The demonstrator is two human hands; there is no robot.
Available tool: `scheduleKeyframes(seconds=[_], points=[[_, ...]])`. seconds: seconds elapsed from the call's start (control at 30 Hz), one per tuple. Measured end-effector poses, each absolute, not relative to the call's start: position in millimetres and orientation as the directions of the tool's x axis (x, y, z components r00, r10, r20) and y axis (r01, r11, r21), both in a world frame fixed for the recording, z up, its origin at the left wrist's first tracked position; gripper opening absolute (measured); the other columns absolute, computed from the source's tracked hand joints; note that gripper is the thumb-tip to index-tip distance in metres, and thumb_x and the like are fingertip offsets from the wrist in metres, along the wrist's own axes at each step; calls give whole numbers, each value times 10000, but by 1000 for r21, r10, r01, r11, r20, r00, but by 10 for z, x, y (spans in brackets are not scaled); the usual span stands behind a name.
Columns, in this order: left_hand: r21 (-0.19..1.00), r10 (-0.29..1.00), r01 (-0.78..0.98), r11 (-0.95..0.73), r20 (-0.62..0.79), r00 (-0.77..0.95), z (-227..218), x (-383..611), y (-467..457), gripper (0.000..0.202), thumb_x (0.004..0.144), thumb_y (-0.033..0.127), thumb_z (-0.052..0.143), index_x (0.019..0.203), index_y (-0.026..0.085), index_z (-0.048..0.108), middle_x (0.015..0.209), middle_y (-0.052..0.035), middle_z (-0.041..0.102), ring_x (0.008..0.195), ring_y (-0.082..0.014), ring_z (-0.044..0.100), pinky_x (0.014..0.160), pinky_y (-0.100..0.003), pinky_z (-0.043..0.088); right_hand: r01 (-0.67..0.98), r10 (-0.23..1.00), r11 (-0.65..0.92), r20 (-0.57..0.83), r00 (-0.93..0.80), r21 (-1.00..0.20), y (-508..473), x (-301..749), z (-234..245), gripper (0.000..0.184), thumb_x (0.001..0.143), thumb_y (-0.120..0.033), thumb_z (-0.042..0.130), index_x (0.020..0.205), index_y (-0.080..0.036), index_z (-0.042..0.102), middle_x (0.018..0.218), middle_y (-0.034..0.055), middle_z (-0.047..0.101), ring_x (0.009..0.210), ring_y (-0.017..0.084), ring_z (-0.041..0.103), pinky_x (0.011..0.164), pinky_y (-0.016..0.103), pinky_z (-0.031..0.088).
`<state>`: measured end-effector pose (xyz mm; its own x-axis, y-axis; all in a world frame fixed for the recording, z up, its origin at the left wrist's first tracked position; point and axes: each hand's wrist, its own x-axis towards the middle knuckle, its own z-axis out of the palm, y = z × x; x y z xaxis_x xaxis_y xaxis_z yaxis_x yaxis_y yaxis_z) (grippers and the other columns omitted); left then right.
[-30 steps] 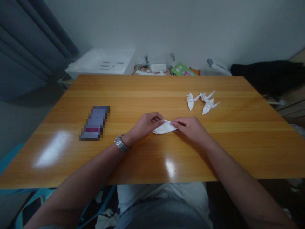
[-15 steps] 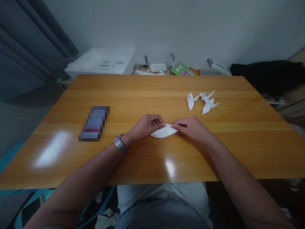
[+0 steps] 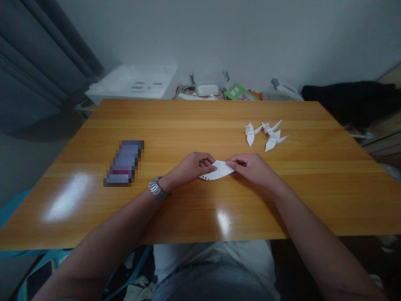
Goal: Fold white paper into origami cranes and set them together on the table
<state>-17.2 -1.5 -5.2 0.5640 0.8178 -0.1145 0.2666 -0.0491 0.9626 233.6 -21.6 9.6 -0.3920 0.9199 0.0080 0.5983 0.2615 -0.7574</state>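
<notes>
Between my hands is a small piece of white folded paper [image 3: 221, 170] with dark dots along its lower left edge. My left hand [image 3: 198, 164], with a metal watch [image 3: 158, 189] at its wrist, pinches the paper's left end between thumb and fingers. The right end is gripped by my right hand [image 3: 248, 165], thumb on top. Parts of both ends are hidden under the fingers. Beyond my right hand, three white paper cranes [image 3: 272, 138] stand close together on the table.
A blurred-out flat dark object [image 3: 124, 163] lies on the wooden table [image 3: 175, 125] at left. Behind the far edge are a white plastic tray [image 3: 134, 81], a green booklet [image 3: 239, 92] and black cloth [image 3: 347, 96]. A phone [image 3: 40, 278] lies below the table at lower left.
The paper has tilted slightly between my fingers and its upper edge shows a little higher. Both hands keep their hold and have hardly moved.
</notes>
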Motion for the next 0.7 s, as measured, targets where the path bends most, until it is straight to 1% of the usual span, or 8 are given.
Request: scheduleKeyframes(seconds=[0.1,0.2,0.3,0.4,0.47,0.57,0.63,0.7], points=[[964,830,262,-38,-115,546,-52,-186,-10,258,840,353,782,984,149,719,876,-56,760,769,-141,704,639,-216,536,595,921,273,27,-388,-756,-207,2351,92,318,979,-428,560,882,-194,753,841,43,766,750,194,665,683,292,446],[961,832,275,-24,-133,538,-43,-203,-3,241,836,370,788,940,156,748,886,-68,778,777,-153,723,672,-235,571,608,930,283,56,-364,-742,-184,2390,75,309,977,-422,564,866,-198,745,828,41,760,743,197,662,672,292,441],[956,829,292,17,-177,530,-31,-228,7,246,837,396,786,886,156,768,858,-79,784,721,-159,728,641,-249,589,621,936,281,66,-346,-732,-163,2424,62,318,978,-417,560,830,-198,736,795,38,750,721,195,651,656,294,431],[957,829,288,33,-187,527,-17,-249,15,250,834,395,789,884,151,778,843,-87,785,690,-164,731,619,-259,595,615,938,273,64,-340,-739,-156,2433,56,309,976,-415,568,837,-199,739,803,36,754,721,193,655,654,293,433],[954,828,300,14,-179,531,-5,-257,16,249,843,395,779,879,148,774,826,-85,782,672,-161,726,599,-254,585,614,940,267,59,-337,-742,-158,2428,55,306,977,-412,569,844,-199,743,813,37,759,727,193,661,655,293,436],[936,816,344,-76,-140,561,8,-255,8,241,871,394,748,867,153,755,802,-67,772,671,-147,714,584,-228,552,623,937,269,52,-344,-734,-169,2414,59,297,977,-404,568,864,-198,751,834,42,768,738,196,668,664,297,440],[929,812,344,-138,-93,576,6,-239,-4,218,887,376,729,928,163,747,840,-58,773,726,-144,718,619,-223,548,623,933,278,52,-356,-731,-183,2399,69,290,978,-400,569,883,-198,755,848,41,772,749,197,671,672,298,442],[937,819,317,-149,-63,570,-5,-212,-19,244,883,361,732,1039,173,728,890,-55,772,775,-148,719,653,-229,552,610,923,288,45,-381,-739,-200,2379,84,278,978,-394,573,897,-201,757,859,36,774,764,195,674,684,295,448]])
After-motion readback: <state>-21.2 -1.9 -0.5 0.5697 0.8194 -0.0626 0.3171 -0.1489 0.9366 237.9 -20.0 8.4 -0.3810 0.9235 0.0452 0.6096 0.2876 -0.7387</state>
